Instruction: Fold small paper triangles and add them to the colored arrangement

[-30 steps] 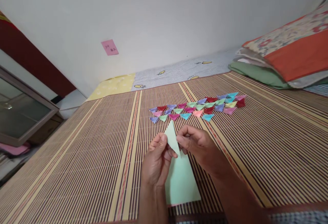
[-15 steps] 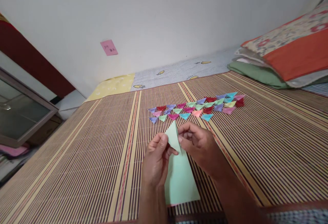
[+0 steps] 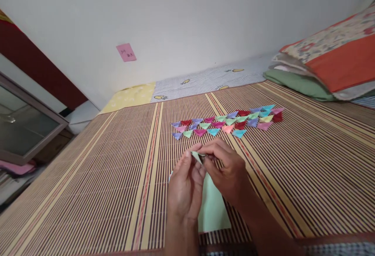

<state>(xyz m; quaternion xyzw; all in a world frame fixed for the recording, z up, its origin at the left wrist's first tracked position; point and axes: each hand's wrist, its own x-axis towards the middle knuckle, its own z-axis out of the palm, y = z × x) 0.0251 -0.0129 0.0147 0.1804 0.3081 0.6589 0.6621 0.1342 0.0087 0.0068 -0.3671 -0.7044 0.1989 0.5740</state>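
My left hand (image 3: 185,185) and my right hand (image 3: 227,170) meet above the striped bamboo mat (image 3: 88,178). Both pinch a small pale green folded paper piece (image 3: 197,156) between thumbs and fingertips; most of it is hidden by the fingers. Under my hands lies a pale green paper sheet (image 3: 213,209) flat on the mat. Just beyond my fingers, several small folded paper triangles (image 3: 225,122) in purple, red, pink, green and blue lie in rows.
A stack of folded bedding with an orange and floral pillow (image 3: 331,64) sits at the right. A white wall with a pink note (image 3: 126,52) stands behind. A grey-framed window or screen (image 3: 23,127) is at the left, beyond the mat's edge.
The tall green paper point that stood up between my fingers has been folded down; only a small bit shows now. My hands have closed together over it.
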